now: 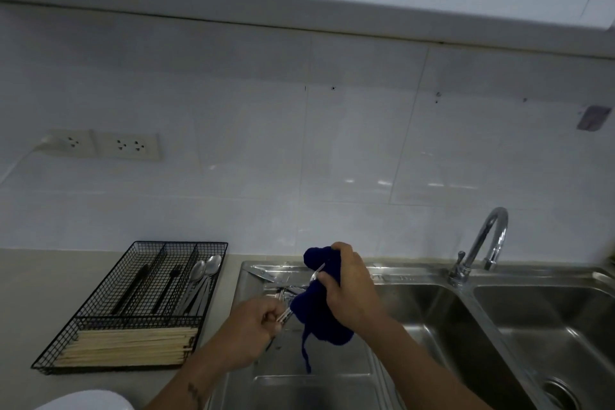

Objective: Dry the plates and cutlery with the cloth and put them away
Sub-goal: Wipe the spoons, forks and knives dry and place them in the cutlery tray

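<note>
**Fork in the cloth, tray part filled**

Drying was under way at the draining board (pixel 312 359) of the steel sink (pixel 432 309). On the counter to the left, the black wire cutlery tray (pixel 66 343) already held spoons (pixel 204 271), some dark-handled pieces and a row of pale chopsticks (pixel 129 346), so part of the cutlery looked put away. More metal pieces (pixel 286 291) lay on the board behind the hands, seemingly not yet dried. A white rounded edge (pixel 86 401) at the bottom left may have been a plate; I could not tell.

The left hand (pixel 253 333) was closed tight, pinching the handle end of a fork (pixel 316 275). The right hand (pixel 349 289) was curled round the dark blue cloth (pixel 319 309), pressing it against the fork's shaft, with the tines poking out near the thumb. By my judgement this piece was mid-wipe and bound for the tray next.
</note>
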`<state>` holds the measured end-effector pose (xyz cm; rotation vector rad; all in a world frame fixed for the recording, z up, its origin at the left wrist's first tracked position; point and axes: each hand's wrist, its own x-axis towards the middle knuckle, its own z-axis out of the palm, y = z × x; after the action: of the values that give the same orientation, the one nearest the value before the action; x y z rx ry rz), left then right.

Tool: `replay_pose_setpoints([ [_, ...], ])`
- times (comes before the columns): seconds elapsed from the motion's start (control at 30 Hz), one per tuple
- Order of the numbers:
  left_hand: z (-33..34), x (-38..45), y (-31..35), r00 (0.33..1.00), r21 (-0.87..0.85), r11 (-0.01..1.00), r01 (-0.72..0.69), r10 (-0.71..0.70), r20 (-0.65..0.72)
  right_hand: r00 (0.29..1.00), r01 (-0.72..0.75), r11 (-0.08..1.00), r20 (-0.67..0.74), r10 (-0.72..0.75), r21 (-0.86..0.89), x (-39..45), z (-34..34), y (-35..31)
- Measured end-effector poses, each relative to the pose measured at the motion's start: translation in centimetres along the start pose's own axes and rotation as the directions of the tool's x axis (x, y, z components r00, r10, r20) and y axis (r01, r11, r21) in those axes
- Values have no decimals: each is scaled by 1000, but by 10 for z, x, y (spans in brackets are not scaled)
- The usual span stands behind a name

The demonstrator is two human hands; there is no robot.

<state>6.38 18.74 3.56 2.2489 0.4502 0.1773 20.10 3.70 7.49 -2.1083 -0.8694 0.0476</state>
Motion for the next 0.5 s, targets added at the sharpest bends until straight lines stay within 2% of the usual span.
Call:
replay_pose_setpoints([
  [0.1,2,-2,-4,1000,-25,1000,3,-3,10,998,-57,989,11,56,135,-3,-1,2],
  [0.23,5,-6,-11,999,-27,999,29,-28,34,998,-49,997,-25,51,59,1,-4,7],
  [0.3,4,-8,-13,999,-26,999,35,-35,16,997,-56,993,-55,62,99,5,-12,7],
  [0.43,6,-6,-9,1000,-56,998,16,-17,-13,989,-128,956,107,103,264,2,-8,5],
  [0.5,10,-4,-9,1000,-43,999,10,-10,-3,982,-178,930,111,150,323,-2,1,6],
])
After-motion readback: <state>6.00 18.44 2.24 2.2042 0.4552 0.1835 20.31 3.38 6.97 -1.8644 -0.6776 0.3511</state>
